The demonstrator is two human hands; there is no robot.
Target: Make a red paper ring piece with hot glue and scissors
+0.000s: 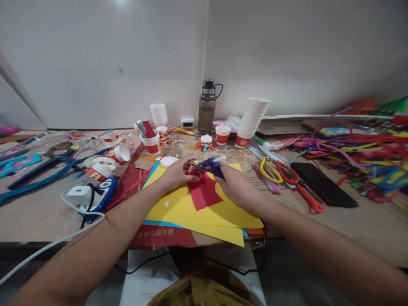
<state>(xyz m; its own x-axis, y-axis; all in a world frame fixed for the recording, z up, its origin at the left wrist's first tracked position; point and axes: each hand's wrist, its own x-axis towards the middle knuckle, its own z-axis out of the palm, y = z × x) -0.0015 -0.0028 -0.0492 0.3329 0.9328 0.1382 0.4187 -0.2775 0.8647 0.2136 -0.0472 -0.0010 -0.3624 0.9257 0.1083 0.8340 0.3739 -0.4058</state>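
My right hand [230, 180] is wrapped round a blue glue gun [208, 163], with a white glue stick [219, 158] poking out of its back end. The gun's nose points left, toward my left hand [177, 173]. The fingers of that hand are closed on a small red piece [195, 172], whose exact shape I cannot make out. Just below both hands, a cut sheet of red paper [205, 196] lies on yellow paper [178, 212]. A white disc [167, 161] rests beside my left hand.
Paper cups [253, 121] stand stacked behind, near a water bottle [206, 108]. Scissors [287, 173], a box cutter [314, 197] and a black phone [323, 185] lie at right, before piled pipe cleaners [366, 153]. A white plug [79, 193] with a cable sits at left.
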